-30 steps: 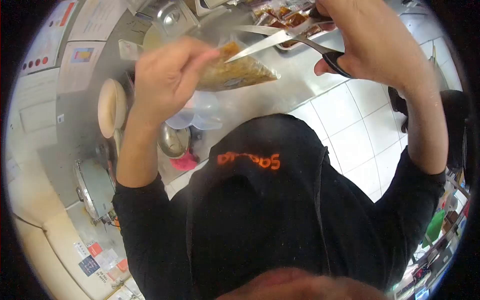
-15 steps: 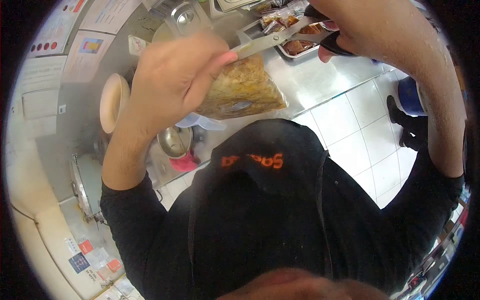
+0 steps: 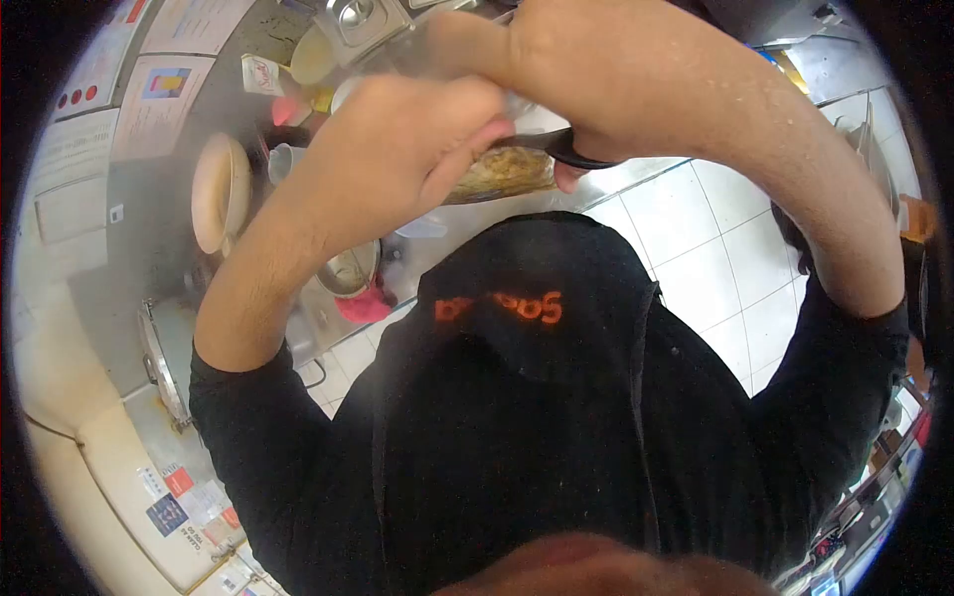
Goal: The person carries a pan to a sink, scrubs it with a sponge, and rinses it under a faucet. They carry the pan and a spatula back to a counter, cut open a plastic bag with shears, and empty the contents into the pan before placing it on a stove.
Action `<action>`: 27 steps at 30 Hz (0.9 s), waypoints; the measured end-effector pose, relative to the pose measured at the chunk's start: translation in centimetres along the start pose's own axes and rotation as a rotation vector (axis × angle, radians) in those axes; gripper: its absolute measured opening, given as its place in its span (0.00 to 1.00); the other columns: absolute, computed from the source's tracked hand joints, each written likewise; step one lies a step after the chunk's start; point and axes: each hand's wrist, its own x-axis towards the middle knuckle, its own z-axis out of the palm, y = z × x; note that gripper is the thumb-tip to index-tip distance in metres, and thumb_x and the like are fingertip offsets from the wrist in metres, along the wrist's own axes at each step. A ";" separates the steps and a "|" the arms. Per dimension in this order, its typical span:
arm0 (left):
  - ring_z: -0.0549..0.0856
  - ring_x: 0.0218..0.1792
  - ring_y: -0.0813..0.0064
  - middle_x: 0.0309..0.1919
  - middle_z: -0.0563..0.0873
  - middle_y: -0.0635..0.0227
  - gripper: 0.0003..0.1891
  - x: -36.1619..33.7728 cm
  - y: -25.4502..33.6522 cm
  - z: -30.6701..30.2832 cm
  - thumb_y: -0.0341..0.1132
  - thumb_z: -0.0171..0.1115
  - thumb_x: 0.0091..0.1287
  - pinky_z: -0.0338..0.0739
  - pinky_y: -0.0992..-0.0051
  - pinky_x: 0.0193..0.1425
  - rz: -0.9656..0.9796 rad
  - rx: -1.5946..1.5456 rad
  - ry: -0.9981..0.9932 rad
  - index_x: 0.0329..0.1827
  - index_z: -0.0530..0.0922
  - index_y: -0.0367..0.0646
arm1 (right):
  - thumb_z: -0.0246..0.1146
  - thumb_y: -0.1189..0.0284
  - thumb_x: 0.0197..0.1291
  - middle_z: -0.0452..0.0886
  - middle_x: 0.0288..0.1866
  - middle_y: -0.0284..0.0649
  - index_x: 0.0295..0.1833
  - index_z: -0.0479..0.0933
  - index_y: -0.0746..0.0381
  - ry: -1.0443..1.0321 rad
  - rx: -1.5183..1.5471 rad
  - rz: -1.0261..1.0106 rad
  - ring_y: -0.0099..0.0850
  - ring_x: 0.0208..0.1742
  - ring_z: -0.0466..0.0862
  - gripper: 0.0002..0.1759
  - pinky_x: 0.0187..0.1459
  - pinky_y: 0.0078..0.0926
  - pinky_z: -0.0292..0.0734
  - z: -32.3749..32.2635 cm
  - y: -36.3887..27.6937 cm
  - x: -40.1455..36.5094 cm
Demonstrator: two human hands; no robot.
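Observation:
My left hand is closed, its thumb and fingers pinched at the top of a clear plastic bag of yellowish-brown food. The bag hangs below the fingers, partly hidden behind the hand. My right hand grips a pair of scissors by the black handles, right beside my left fingertips. The blades run along the bag's top edge and are mostly covered by my hands.
A metal bowl and a pink cloth are near the counter's front edge. Left of my forearm stands a cream oval bowl. A lidded steel container is at the back. White floor tiles lie beyond the counter, to the right.
My right hand has moved left with the scissors, up close to my left hand. The bag now shows less, and the tray of packets is hidden behind my right arm.

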 end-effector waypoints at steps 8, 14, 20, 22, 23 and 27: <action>0.76 0.21 0.56 0.19 0.75 0.57 0.05 -2.4 -0.6 6.1 0.31 0.57 0.58 0.68 0.65 0.25 -0.130 -0.310 0.045 0.30 0.73 0.39 | 0.74 0.74 0.27 0.77 0.34 0.47 0.48 0.64 0.60 0.146 0.075 0.131 0.42 0.40 0.79 0.37 0.38 0.37 0.72 9.7 2.3 0.2; 0.78 0.19 0.63 0.21 0.78 0.58 0.04 -6.2 -1.0 12.5 0.28 0.57 0.58 0.70 0.73 0.24 -0.334 -0.572 0.204 0.29 0.73 0.37 | 0.76 0.67 0.25 0.78 0.31 0.48 0.37 0.71 0.66 -0.122 0.280 0.571 0.44 0.41 0.79 0.30 0.40 0.36 0.73 18.5 10.9 -3.4; 0.75 0.18 0.79 0.18 0.77 0.62 0.04 -8.3 -0.4 14.8 0.28 0.58 0.59 0.67 0.81 0.23 -0.550 -0.695 0.301 0.29 0.74 0.37 | 0.73 0.69 0.31 0.79 0.34 0.51 0.37 0.69 0.66 0.151 0.331 0.871 0.47 0.39 0.80 0.26 0.40 0.41 0.75 29.9 11.5 0.3; 0.73 0.19 0.83 0.18 0.77 0.68 0.06 -8.8 -0.4 15.0 0.29 0.57 0.61 0.66 0.83 0.24 -0.560 -0.671 0.406 0.29 0.73 0.36 | 0.72 0.72 0.31 0.78 0.34 0.52 0.37 0.68 0.65 0.143 0.345 0.811 0.48 0.39 0.79 0.25 0.40 0.41 0.75 31.6 12.4 1.2; 0.73 0.19 0.83 0.18 0.77 0.68 0.06 -9.3 -0.5 15.2 0.29 0.57 0.61 0.66 0.83 0.24 -0.568 -0.675 0.406 0.29 0.73 0.36 | 0.71 0.74 0.32 0.78 0.33 0.53 0.38 0.67 0.65 0.148 0.355 0.747 0.49 0.38 0.79 0.24 0.39 0.42 0.75 31.3 12.1 1.7; 0.70 0.19 0.85 0.18 0.73 0.74 0.05 -10.9 -0.9 16.5 0.30 0.54 0.63 0.65 0.85 0.24 -0.676 -0.986 0.555 0.32 0.72 0.37 | 0.71 0.77 0.27 0.75 0.49 0.49 0.50 0.70 0.62 0.305 0.556 0.155 0.43 0.53 0.73 0.35 0.53 0.32 0.69 29.4 10.1 1.6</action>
